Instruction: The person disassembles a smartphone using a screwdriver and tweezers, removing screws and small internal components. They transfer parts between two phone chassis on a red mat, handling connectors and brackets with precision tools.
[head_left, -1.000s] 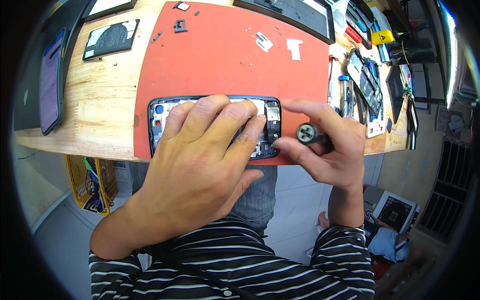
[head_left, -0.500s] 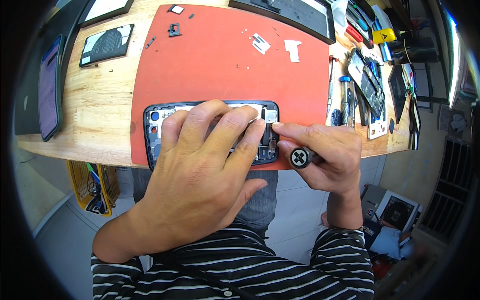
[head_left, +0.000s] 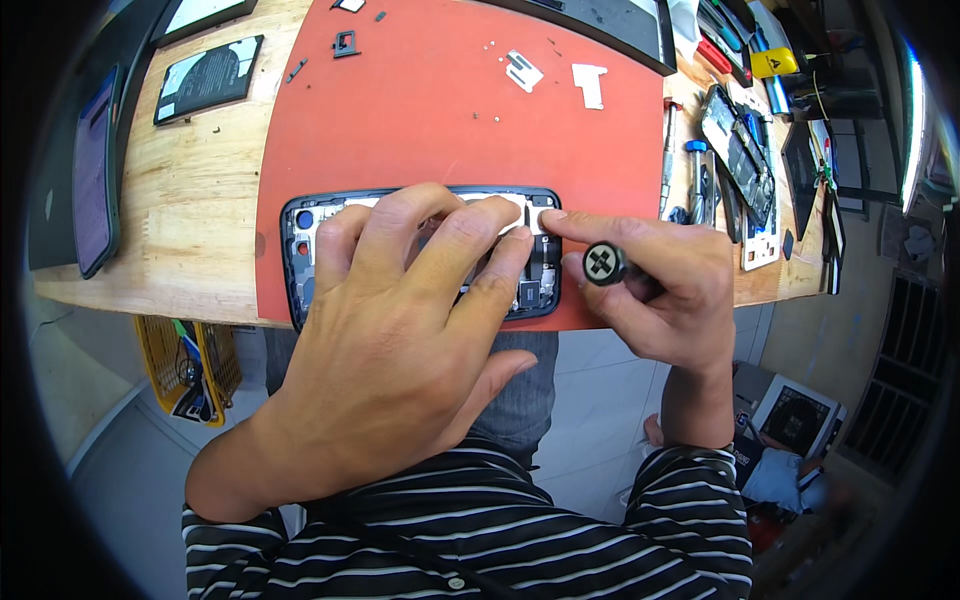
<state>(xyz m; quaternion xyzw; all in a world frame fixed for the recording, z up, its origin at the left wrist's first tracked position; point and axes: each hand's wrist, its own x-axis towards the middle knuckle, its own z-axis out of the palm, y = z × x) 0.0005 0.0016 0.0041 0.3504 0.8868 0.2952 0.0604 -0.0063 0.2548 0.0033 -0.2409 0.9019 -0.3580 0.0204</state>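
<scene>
An opened phone body (head_left: 310, 235) with a dark frame lies on the near edge of a red work mat (head_left: 440, 120). My left hand (head_left: 400, 310) lies flat over most of it, fingers spread and pressing down. My right hand (head_left: 660, 290) grips a small screwdriver (head_left: 603, 264) with a round black cap, its tip hidden at the phone's right end. The right forefinger reaches onto the phone's top right corner.
The mat rests on a wooden bench (head_left: 190, 200). A dark phone (head_left: 95, 170) and a removed back panel (head_left: 205, 78) lie at left. Small white parts (head_left: 588, 84) sit on the mat. Tools and phone parts (head_left: 740, 150) crowd the right side. A yellow crate (head_left: 195, 365) stands below.
The screwdriver cap has shifted up and tilted toward me beside the phone's right end. My left hand stays pressed on the phone, fingers slightly re-spread.
</scene>
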